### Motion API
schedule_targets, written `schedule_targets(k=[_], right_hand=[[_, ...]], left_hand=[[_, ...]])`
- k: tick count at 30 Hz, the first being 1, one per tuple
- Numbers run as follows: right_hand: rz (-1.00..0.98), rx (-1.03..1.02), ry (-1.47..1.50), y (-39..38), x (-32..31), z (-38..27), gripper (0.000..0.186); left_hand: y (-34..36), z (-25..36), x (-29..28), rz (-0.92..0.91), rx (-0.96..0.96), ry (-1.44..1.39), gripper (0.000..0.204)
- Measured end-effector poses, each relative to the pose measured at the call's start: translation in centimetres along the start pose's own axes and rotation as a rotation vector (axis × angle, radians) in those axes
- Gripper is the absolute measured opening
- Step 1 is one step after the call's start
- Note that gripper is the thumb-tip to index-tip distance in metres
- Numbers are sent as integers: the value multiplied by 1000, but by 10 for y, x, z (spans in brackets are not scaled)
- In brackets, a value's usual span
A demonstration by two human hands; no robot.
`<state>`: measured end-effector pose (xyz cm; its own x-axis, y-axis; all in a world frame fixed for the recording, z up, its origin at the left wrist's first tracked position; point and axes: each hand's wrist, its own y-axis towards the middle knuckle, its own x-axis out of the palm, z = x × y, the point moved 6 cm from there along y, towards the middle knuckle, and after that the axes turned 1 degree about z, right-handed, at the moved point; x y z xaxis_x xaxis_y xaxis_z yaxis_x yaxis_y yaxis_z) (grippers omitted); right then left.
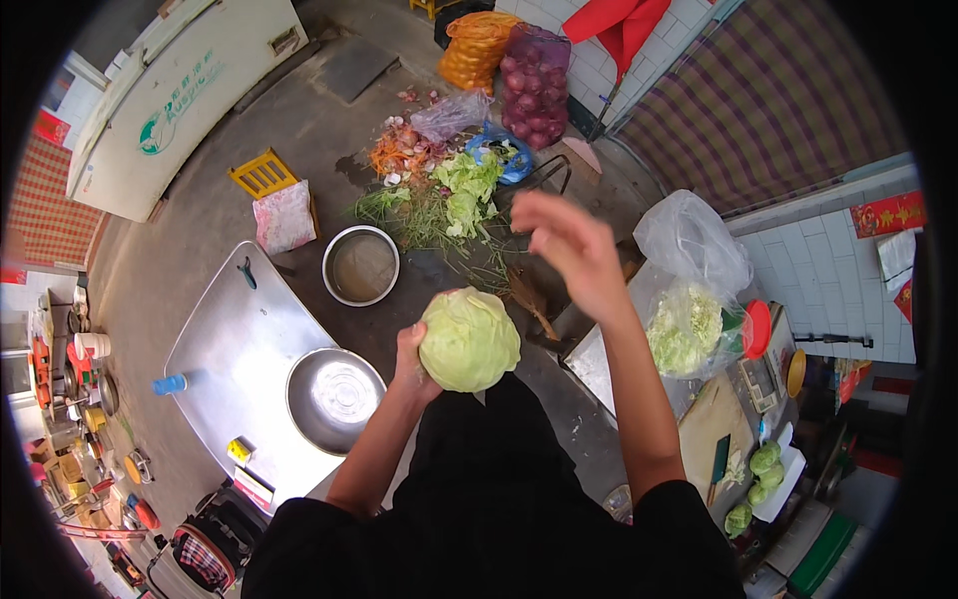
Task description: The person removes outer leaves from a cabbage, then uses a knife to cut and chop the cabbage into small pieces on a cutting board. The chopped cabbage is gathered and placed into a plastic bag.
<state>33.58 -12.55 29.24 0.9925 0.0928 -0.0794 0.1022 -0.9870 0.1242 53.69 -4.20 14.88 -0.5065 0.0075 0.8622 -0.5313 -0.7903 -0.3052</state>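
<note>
A pale green cabbage (470, 340) is held up in front of my body. My left hand (414, 359) grips it from its left side, with the fingers partly hidden behind the head. To the right and farther out, my right hand (571, 243) is lifted apart from the cabbage, slightly blurred. Its fingers are stretched out and nothing shows in them. Beyond the hands, torn green cabbage leaves (467, 185) lie on the floor among other vegetable scraps.
At left, a steel table (225, 344) bears a large steel bowl (336, 401). A steel basin (360, 266) sits on the floor. The right-hand counter holds a clear bag of cut cabbage (686, 329), a cutting board (720, 439) and a knife (719, 460). Farther back stands a red onion sack (535, 88).
</note>
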Motion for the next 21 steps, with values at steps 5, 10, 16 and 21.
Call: schedule_targets(k=[5, 10, 16, 21], right_hand=[[-199, -8, -223, -100, 45, -4, 12], [246, -154, 404, -125, -10, -14, 9], [387, -443, -481, -186, -48, -34, 71], [250, 46, -417, -432, -134, 71, 51]], left_hand=[[-38, -34, 2, 47, -22, 20, 88], [-63, -112, 17, -97, -265, -334, 87], [-92, -232, 8, 37, -347, 63, 81], [-105, -371, 58, -94, -636, 288, 80]])
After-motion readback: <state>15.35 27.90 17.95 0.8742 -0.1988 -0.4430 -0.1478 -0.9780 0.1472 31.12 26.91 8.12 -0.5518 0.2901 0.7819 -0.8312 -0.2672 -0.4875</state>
